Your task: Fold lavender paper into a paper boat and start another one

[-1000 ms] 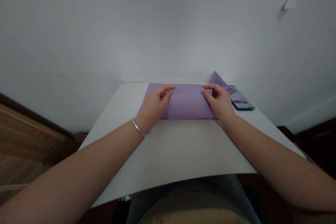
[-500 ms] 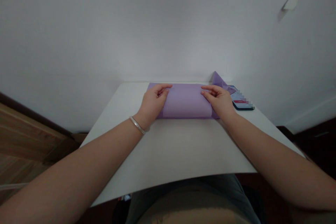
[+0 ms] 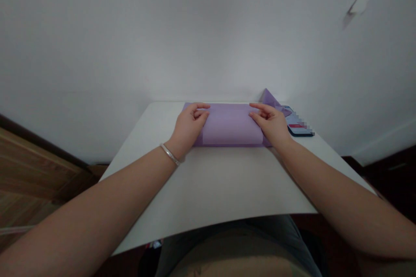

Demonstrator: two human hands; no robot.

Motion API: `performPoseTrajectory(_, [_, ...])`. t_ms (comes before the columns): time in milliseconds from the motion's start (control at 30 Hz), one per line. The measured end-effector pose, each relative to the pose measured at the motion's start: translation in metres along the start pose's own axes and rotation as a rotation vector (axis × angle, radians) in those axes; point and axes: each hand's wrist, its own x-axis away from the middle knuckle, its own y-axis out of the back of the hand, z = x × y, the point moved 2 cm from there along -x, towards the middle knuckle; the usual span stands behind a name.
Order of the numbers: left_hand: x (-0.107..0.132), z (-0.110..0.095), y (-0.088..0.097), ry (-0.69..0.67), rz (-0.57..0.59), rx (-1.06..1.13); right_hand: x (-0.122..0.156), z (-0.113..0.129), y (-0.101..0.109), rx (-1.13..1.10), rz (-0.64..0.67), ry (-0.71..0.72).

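Observation:
A purple sheet of paper (image 3: 232,127) lies across the far part of the white table, in line with the wall. Its middle is a paler, slightly bulging panel with darker strips at both ends; whether anything is wrapped inside is hidden. My left hand (image 3: 191,121), with a silver bangle at the wrist, grips the paper at its left end, index finger and thumb towards the middle. At the right end my right hand (image 3: 269,121) grips it the same way. The curled fingers of both hands are partly hidden.
A crumpled, pointed piece of purple paper (image 3: 272,98) stands behind my right hand. It partly covers a phone (image 3: 300,130) with a lit, pixelated screen. The white table (image 3: 224,186) meets a pale wall (image 3: 208,43). Wooden furniture (image 3: 29,164) is at the left.
My left index fingertip has drawn back slightly to the left. Both hands otherwise keep their places on the paper, which looks almost unchanged.

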Motion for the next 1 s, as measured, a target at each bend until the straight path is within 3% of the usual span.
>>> performPoseTrajectory(300, [-0.004, 0.004, 0.001, -0.072, -0.003, -0.181, -0.004, -0.011, 0.000, 0.158, 0.064, -0.017])
performPoseTrajectory(533, [-0.006, 0.010, 0.002, -0.074, 0.081, -0.381, -0.008, -0.010, -0.006, 0.414, 0.154, 0.054])
performPoseTrajectory(833, [-0.012, 0.019, -0.001, -0.344, 0.256, -0.706, -0.013, -0.011, -0.015, 0.591, 0.356, 0.229])
performPoseTrajectory(1000, [-0.012, 0.020, -0.002, -0.414, 0.361, -0.834, -0.016, -0.012, -0.016, 0.662, 0.440, 0.318])
